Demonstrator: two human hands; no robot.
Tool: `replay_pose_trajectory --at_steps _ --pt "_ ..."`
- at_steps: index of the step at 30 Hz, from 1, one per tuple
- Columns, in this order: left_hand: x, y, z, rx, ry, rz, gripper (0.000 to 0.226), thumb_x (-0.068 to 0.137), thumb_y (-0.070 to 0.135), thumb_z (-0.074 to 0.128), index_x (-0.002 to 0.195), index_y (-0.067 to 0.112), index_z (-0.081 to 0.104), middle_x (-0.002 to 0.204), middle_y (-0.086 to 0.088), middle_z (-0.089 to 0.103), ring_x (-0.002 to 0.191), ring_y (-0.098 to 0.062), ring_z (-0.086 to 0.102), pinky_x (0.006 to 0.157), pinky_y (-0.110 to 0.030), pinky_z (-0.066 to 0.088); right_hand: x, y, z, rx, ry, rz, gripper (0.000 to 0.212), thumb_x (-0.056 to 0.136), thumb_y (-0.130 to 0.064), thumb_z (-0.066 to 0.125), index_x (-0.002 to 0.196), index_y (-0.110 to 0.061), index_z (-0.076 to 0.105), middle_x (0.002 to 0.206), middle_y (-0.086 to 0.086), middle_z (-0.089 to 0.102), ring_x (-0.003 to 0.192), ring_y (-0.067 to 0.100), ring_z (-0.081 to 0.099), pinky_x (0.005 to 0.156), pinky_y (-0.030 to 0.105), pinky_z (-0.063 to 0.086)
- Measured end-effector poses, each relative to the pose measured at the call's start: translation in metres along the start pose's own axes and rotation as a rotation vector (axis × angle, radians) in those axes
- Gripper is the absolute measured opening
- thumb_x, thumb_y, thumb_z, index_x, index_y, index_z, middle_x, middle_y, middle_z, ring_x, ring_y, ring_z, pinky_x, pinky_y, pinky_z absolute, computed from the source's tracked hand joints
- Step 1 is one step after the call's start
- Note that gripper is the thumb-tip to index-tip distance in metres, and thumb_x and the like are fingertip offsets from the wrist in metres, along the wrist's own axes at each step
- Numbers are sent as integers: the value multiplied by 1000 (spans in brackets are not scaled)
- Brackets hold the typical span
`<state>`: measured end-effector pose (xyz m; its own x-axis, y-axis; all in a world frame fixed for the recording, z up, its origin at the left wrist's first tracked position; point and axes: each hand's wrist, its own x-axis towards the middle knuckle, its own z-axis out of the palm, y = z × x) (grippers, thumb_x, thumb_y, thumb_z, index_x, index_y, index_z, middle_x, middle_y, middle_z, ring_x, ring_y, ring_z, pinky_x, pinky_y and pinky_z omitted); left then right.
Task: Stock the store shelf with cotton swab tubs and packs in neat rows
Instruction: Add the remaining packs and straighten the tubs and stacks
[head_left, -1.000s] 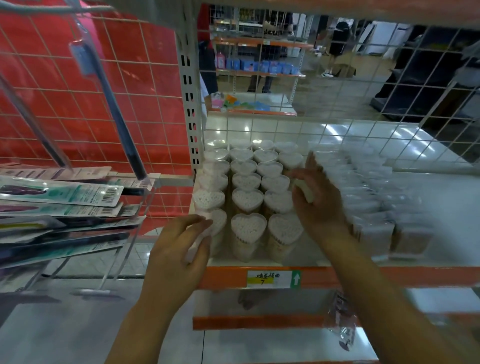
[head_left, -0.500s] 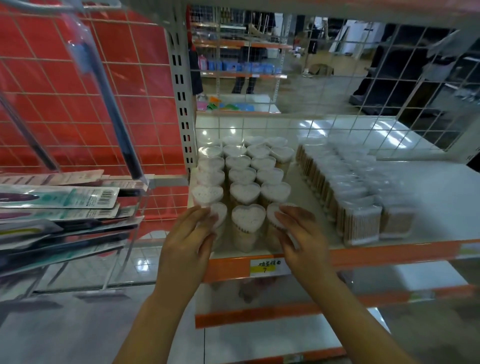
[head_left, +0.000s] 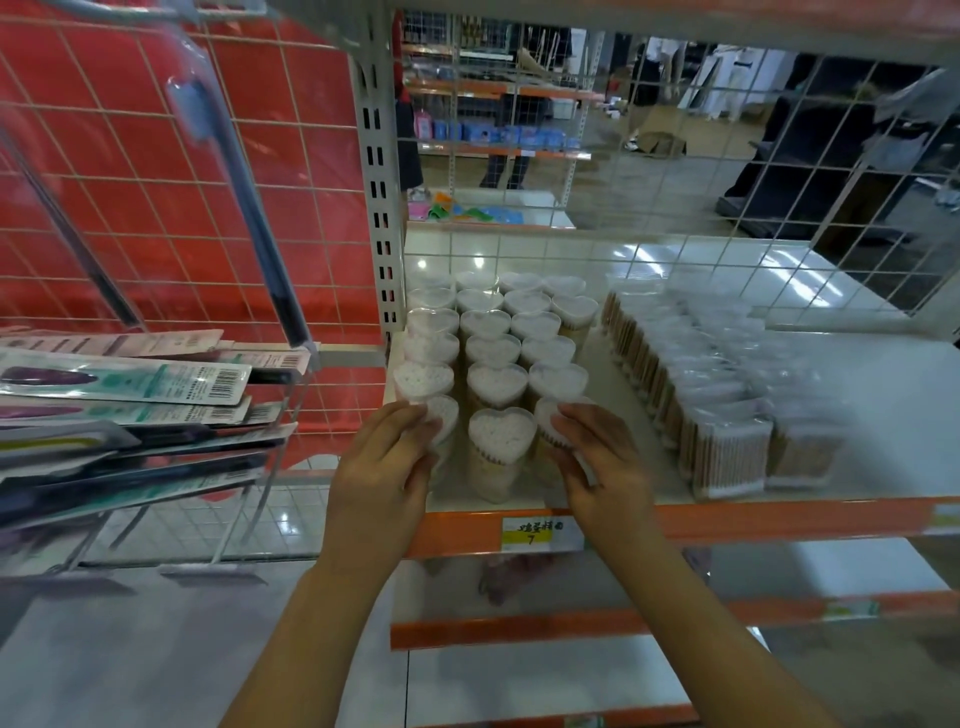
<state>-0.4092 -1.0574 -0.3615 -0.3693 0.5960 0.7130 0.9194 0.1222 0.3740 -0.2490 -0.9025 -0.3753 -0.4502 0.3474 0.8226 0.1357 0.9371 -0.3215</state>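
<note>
Head view: my left hand (head_left: 382, 470) grips the front-left tub (head_left: 444, 415), right hand (head_left: 597, 457) grips the front-right tub (head_left: 550, 415); upright middle tub (head_left: 500, 447) sits between my fingers, equally near both. Tub rows run beyond; packs (head_left: 727, 415) right of them.

1. The shelf (head_left: 883, 374) is bare on its right side, beyond the packs (head_left: 727, 415), leaving open room there
2. A narrow bare lane runs between the heart-shaped tubs (head_left: 498, 384) and the packs
3. The tubs stand tightly side by side, with hardly any gap between them
4. A wire grid (head_left: 727, 208) closes the back of the shelf
5. The slotted upright (head_left: 379, 208) bounds the tubs on the left
6. Left of it, hanging toothbrush packs (head_left: 124, 384) jut forward
</note>
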Motion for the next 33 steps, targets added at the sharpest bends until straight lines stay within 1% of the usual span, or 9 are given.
replay_pose_trajectory --at_steps 4,7,9,12,15,18,21,29,33 --pt "2 0 -3 5 -25 16 28 78 11 58 103 4 68 110 -12 64 108 -23 52 98 -29 40 5 -5 -5 -10 -28 12 29 80 -8 55 109 -11 58 115 2 52 108 22 50 103 21 36" --pt "7 1 -9 19 -53 28 33 80 22 53 107 6 66 111 -11 63 107 -23 51 94 -34 41 10 -18 -10 -18 -79 24 37 77 -12 53 114 -16 55 120 -1 52 115 24 46 103 41 37" --pt "9 0 -11 34 -68 37 36 81 25 53 109 7 65 113 -11 63 108 -23 51 95 -32 40 14 -27 -9 -44 -128 -3 40 77 -21 56 117 -21 52 124 -1 54 122 23 43 106 48 27" --pt "9 -4 -10 64 -84 47 34 81 25 52 106 9 68 113 -9 65 108 -24 53 95 -31 41 16 -31 0 -116 -226 -56 43 74 -30 64 114 -26 50 121 3 61 123 20 41 107 47 21" --pt "8 -4 -9 62 -73 52 32 80 23 52 100 7 71 108 -9 67 106 -20 52 93 -27 41 14 -27 10 -202 -262 -59 47 67 -23 70 111 -26 54 116 5 66 116 20 45 107 46 19" --pt "12 -3 -8 61 -69 65 30 79 23 52 95 6 72 105 -9 69 104 -18 52 90 -29 43 19 -27 10 -249 -281 -55 34 73 -27 59 105 -20 68 113 3 68 111 18 49 111 43 12" --pt "13 -3 -6 46 -67 65 29 78 21 53 93 5 72 104 -10 69 104 -18 52 91 -25 39 24 -30 11 -261 -306 -43 37 75 -30 49 101 -17 71 112 2 68 109 15 49 111 42 8" --pt "15 0 -8 36 -132 29 31 77 23 52 94 6 72 105 -9 68 103 -17 52 89 -29 46 28 -38 11 -289 -327 -14 38 74 -30 47 100 -18 72 111 1 68 103 21 61 111 44 12" --pt "21 5 -14 -47 -181 -8 36 79 30 53 100 6 69 107 -10 65 102 -19 53 88 -34 46 31 -44 4 -326 -453 41 46 74 -41 44 110 -23 67 118 -2 65 111 20 59 107 55 21"
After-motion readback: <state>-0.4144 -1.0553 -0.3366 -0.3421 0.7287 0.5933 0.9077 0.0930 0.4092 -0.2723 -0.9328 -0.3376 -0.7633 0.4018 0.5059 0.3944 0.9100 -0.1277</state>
